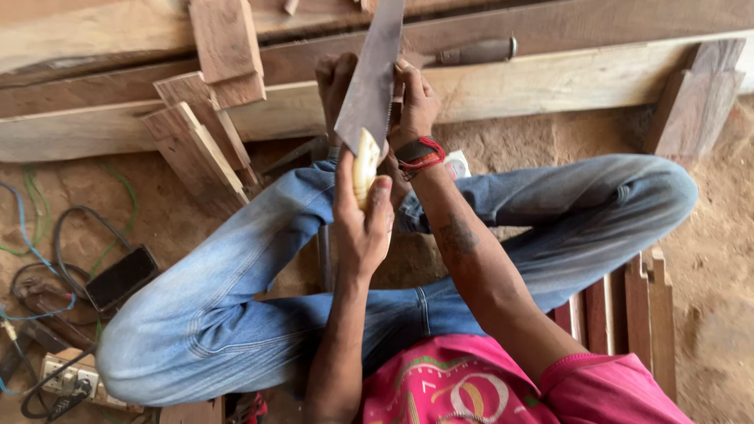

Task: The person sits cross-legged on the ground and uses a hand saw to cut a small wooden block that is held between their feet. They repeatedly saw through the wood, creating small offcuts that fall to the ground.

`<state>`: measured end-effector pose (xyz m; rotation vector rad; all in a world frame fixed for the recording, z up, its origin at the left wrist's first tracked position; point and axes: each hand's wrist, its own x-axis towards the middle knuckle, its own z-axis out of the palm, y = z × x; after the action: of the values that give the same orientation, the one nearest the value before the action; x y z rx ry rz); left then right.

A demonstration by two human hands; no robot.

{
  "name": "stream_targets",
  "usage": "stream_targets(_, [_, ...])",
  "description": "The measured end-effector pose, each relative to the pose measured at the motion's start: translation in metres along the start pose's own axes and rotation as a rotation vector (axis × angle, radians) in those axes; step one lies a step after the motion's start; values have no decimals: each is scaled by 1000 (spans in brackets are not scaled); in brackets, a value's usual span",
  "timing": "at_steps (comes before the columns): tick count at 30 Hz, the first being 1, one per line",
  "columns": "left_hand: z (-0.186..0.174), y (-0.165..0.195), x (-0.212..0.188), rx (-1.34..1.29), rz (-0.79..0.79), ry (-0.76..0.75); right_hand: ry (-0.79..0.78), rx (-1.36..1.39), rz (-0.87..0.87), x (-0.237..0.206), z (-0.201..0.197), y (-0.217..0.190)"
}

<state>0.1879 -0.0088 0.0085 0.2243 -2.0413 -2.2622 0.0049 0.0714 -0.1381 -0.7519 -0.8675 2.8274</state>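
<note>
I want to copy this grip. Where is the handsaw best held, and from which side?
Take the handsaw by its pale handle at the near end, coming from below toward the body, as the left hand does. The handle is rounded and toothless; the flat blade points away. The right hand sits beside the blade farther up.

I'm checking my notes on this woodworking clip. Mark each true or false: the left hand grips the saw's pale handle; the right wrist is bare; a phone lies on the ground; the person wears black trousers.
1. The left hand grips the pale handle of the saw: true.
2. The right hand has a bare wrist: false, a red and black band wraps it.
3. A phone lies on the ground: true.
4. The trousers are black: false, they are blue jeans.
</note>
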Motion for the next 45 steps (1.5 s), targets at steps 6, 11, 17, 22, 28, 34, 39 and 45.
stream_targets(6, [5,-6,-4,356,293,73,7,-137,-67,-6,-6,0])
stream_targets(11, [15,1,28,92,-33,73,33,-125,-17,-3,1,-4])
stream_targets(17, [-3,3,-17,90,-195,76,-10,-182,-94,-12,-7,-2])
stream_targets(22, [8,-17,8,111,54,90,-5,-125,-46,-12,-3,-3])
stream_targets(28, [-4,15,2,-16,-170,19,27,-168,-87,1,-6,-1])
stream_targets(34, [-50,32,-101,-212,-172,64,10,-156,-104,3,-12,4])
stream_targets(39, [-34,0,-50,-444,-155,53,-2,-97,-97,-2,-9,2])
stream_targets(45, [-14,9,-24,-591,-211,62,38,-170,-177,7,-10,4])
